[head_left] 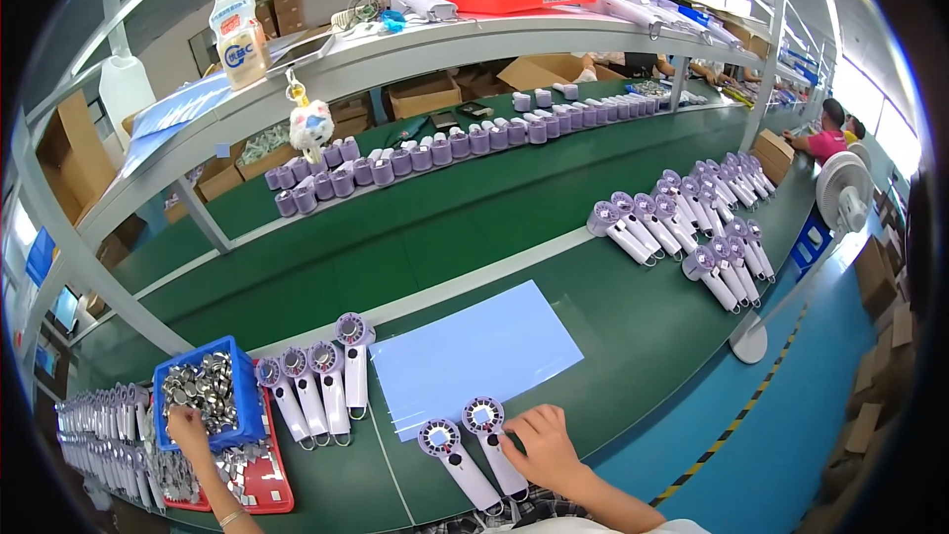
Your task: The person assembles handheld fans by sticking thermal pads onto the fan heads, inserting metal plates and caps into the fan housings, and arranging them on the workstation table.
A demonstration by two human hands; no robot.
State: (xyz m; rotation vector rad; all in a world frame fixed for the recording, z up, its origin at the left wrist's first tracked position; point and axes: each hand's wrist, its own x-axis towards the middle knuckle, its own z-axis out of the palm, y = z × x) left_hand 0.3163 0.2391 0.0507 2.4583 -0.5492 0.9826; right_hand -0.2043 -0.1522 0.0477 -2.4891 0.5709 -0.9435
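My left hand (186, 429) is at the near side of a blue plastic bin (245, 391) heaped with small silvery metal pieces (203, 386). Its fingers are bent together at the heap; whatever they pinch is too small to make out. Two purple-and-white handheld fans lie side by side in front of me, a left fan (461, 470) and a right fan (502, 455), with pale blue squares on their round heads. My right hand (542, 447) rests beside the right fan, fingers apart and loosely bent, the thumb side near its head and handle.
Behind the two fans lies a light blue sheet (474, 351). Several more fans (314, 391) stand in a row beside the bin. A red tray (272, 485) holds metal parts under it. More fans (682, 213) crowd the far right; a floor fan (843, 193) stands beyond the bench.
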